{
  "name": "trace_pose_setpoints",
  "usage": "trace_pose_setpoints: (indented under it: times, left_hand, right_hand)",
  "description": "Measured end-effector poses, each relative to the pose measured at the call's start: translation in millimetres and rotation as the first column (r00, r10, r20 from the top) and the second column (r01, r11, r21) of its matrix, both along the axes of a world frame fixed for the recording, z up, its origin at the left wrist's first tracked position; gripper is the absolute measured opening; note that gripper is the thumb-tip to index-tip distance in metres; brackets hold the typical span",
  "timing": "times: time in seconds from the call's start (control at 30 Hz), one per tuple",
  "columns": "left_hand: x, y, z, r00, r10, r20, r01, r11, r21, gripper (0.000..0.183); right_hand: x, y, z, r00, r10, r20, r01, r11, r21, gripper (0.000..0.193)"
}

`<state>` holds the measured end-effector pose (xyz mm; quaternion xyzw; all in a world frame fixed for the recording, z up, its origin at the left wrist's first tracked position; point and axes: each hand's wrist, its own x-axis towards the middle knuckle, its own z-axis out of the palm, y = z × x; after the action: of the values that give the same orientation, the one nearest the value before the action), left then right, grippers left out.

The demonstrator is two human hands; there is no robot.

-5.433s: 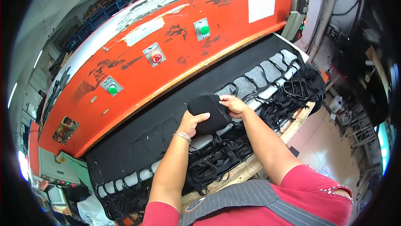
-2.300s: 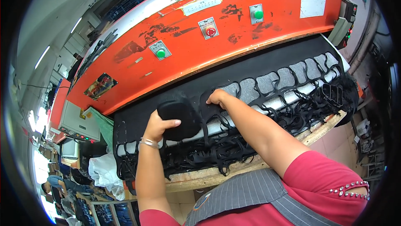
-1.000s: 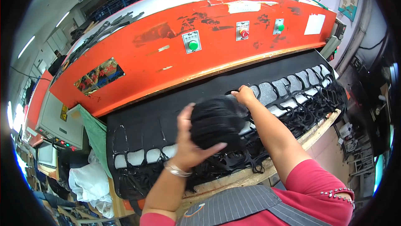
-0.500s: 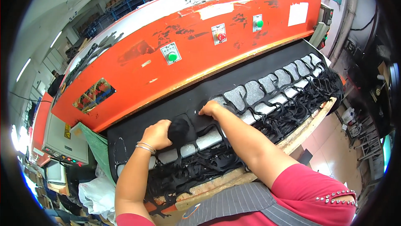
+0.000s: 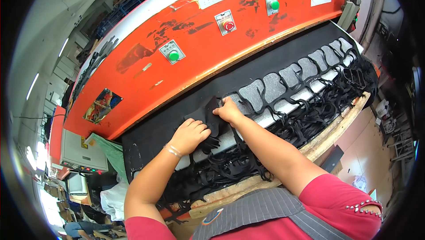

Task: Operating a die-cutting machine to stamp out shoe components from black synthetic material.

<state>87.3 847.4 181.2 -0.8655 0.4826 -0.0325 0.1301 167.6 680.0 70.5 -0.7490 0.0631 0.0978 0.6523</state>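
Observation:
My right hand (image 5: 228, 110) pinches the edge of a dark flat piece of black sheet material (image 5: 212, 124), lifted at its corner. Just left of it, my left hand (image 5: 191, 136) is closed with curled fingers over black cut pieces (image 5: 197, 115); its thumb and what lies beneath the palm are hidden. Both hands work over the black sheet (image 5: 265, 58) on the machine bed. To the right, the sheet has a row of rounded cut-out openings with a grey surface (image 5: 272, 87) showing through, divided by thin black strips.
Above the bed rises an orange machine front (image 5: 195, 31) with green buttons (image 5: 174, 55) and a red one (image 5: 228, 26). Tangled black offcut strips (image 5: 305, 122) hang along the near side by a wooden edge (image 5: 330, 133). A grey control box (image 5: 84, 151) and white plastic bag (image 5: 113, 200) stand left.
My left hand has moved right, close to my right hand, and turned palm down. A dark piece now stands lifted between the hands. The whole view has shifted slightly.

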Motion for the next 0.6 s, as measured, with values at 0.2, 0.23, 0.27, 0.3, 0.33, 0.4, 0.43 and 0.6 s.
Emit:
trace_pose_setpoints:
  times: [0.2,0.23,0.27,0.3,0.33,0.4,0.43,0.6]
  left_hand:
    - [-35.7,16.6,6.0,0.991,0.059,0.119,-0.039,0.986,-0.160,0.029]
    - [-41.1,16.2,10.1,0.987,0.045,0.155,-0.019,0.986,-0.163,0.029]
    - [-46.6,16.6,12.9,0.981,0.032,0.190,0.001,0.986,-0.167,0.029]
    - [-50.6,15.3,14.9,0.981,0.036,0.193,-0.004,0.986,-0.167,0.029]
    - [-54.5,14.0,16.5,0.978,0.034,0.208,0.007,0.982,-0.189,0.029]
    - [-62.9,17.5,20.2,0.974,0.041,0.224,0.007,0.977,-0.212,0.028]
    - [-67.4,20.8,21.8,0.969,0.026,0.245,0.030,0.975,-0.219,0.027]
    - [-86.0,28.1,26.5,0.963,0.006,0.269,0.064,0.966,-0.249,0.025]
  right_hand:
    - [-31.5,-16.7,50.6,0.923,0.329,0.201,-0.334,0.942,-0.008,0.058]
    - [-38.6,-10.7,56.7,0.909,0.400,0.118,-0.403,0.915,0.003,0.059]
    - [-44.7,-10.5,63.3,0.857,0.513,0.048,-0.515,0.856,0.049,0.057]
    - [-44.9,-5.6,58.8,0.848,0.528,0.039,-0.529,0.841,0.113,0.049]
    - [-45.5,-1.4,55.4,0.838,0.544,0.030,-0.540,0.823,0.177,0.040]
    - [-48.2,-5.3,57.0,0.808,0.589,-0.033,-0.547,0.769,0.332,0.029]
    - [-51.5,-6.9,61.7,0.768,0.634,-0.092,-0.522,0.704,0.482,0.022]
    - [-70.2,-0.8,67.8,0.727,0.685,0.035,-0.631,0.648,0.428,0.023]
